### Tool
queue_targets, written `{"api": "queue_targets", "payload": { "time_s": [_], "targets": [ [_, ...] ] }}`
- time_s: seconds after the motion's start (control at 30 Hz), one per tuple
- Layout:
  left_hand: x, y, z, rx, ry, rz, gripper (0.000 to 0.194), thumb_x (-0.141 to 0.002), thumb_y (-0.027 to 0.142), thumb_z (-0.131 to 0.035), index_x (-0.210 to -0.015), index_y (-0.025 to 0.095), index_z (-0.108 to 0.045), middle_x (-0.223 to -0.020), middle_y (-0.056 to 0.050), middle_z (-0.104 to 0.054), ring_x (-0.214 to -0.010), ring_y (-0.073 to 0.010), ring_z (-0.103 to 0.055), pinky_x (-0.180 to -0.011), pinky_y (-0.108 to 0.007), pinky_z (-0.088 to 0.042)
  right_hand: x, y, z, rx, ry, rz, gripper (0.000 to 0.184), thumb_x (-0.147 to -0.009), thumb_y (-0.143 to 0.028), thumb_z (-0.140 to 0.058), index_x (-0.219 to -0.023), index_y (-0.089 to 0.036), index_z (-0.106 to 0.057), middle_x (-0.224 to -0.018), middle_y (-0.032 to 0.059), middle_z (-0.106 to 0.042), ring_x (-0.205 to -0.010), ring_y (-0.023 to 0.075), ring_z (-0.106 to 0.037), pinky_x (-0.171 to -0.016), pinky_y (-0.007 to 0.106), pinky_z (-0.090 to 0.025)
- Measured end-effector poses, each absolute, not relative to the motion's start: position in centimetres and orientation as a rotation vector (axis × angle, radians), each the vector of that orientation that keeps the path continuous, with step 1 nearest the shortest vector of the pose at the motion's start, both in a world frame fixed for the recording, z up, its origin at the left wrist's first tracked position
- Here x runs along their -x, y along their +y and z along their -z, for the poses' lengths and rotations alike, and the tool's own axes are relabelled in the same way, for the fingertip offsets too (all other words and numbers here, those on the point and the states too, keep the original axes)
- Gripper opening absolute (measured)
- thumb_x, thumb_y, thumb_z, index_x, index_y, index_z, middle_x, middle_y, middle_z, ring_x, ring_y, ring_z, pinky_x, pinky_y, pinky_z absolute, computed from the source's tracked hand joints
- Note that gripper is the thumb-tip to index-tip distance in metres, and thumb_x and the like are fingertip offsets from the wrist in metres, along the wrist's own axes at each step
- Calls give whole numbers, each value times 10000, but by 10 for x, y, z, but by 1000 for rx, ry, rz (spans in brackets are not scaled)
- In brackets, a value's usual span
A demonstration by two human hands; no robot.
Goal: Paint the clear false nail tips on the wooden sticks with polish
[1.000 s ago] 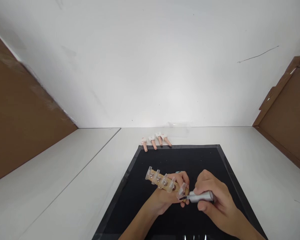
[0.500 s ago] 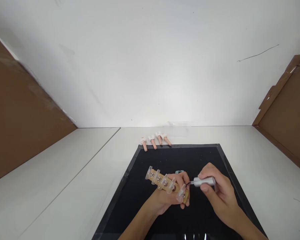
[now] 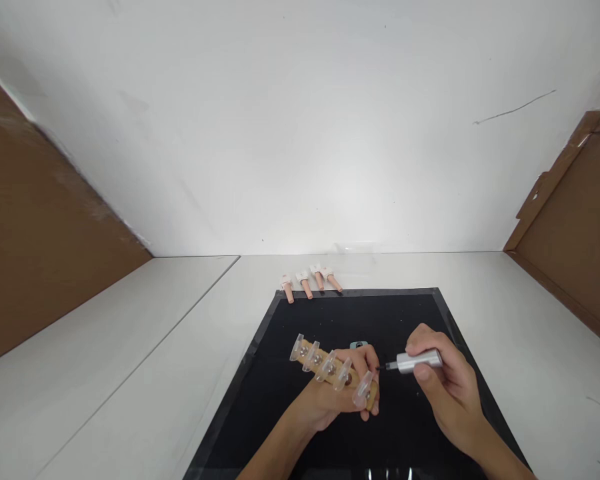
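Drawing back, I hold the brush [image 3: 419, 361] pinched in my right hand [image 3: 449, 387], off the end clear tip [image 3: 363, 389], so contact pauses; my left hand [image 3: 336, 398] clasps the wooden stick [image 3: 356, 383] between the black mat's [image 3: 400, 313] side edges.

No lettering, label, brand, number or sign can be read anywhere here.

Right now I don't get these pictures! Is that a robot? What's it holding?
No robot here, just a person's two bare hands. The camera sits on their head, looking forward and down. The left hand holds a tan strip with five clear, nail-shaped pieces on it. The right hand holds a small brush with a silver handle. Underneath is a black mat on a white table. At its far edge lie four peach-coloured pegs with white ends.
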State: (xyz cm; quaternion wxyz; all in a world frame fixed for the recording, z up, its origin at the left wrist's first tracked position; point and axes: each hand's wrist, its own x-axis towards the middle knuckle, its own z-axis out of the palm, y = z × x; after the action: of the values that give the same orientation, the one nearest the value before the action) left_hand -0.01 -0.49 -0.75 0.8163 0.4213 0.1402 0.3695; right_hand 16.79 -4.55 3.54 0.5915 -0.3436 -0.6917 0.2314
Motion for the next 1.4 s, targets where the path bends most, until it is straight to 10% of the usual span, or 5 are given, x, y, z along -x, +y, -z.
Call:
{"api": "queue_targets", "payload": {
  "time_s": [1.13, 1.4],
  "targets": [
    [1, -5, -4, -982, 412, -918, 209, -603, 261, -839, -621, 143, -668, -775, 11, -505, -579, -78, -610, -498, -169, -463, -169, -38, -29, 1111, -1340, -511, 86, -917, -310, -530, -943, -263, -597, -627, -36, -585, -530, 124, -540, -493, 204, -455],
    [-2, -6, -2, -1063, 481, -1047, 183, -637, 216, -815, -738, 181, -666, -840, 14, -495, -711, -96, -591, -650, -219, -470, -170, -30, -25, 1073, -1486, -830, 137, -896, -259, -526, -1013, -291, -591, -852, 8, -660, -765, 159, -633, -705, 290, -533]
  ]
}}
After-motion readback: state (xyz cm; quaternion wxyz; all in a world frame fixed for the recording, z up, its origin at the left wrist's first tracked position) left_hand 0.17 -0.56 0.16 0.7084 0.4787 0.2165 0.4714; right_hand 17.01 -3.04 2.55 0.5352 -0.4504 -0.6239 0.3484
